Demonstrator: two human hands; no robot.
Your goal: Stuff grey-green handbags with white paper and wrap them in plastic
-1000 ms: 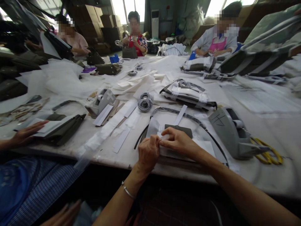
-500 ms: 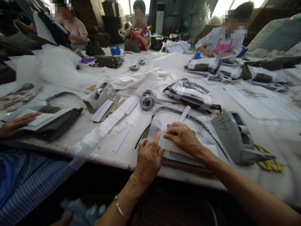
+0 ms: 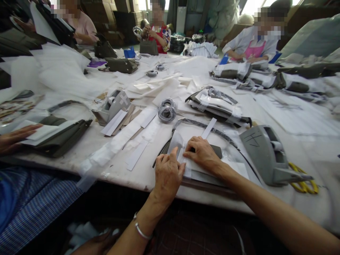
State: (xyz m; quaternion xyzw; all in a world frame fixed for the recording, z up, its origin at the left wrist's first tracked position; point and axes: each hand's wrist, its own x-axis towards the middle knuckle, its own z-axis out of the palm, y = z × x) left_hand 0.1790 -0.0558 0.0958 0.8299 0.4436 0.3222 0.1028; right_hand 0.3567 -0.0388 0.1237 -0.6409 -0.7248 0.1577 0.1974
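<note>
Near the front edge of the tabletop point(image 3: 318, 152) the dark olive bag point(image 3: 216, 151) lies mostly under white paper point(image 3: 233, 168), one corner bare. The left hand point(image 3: 167, 173) presses flat on the paper, released. The right hand point(image 3: 203, 154) curls its grip onto the sheet, and I cannot tell if it pinches.

Bright daylight from blown-out windows point(image 3: 248, 5) at the back lights the pale worktop point(image 3: 292, 117) evenly; edges bend wide-angle, lower foreground dim, corners soft.

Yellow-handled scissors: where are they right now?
Head view, right side: the yellow-handled scissors lie on the white table, partly behind the near grey tape dispenser, well right of the person's right hand.
</note>
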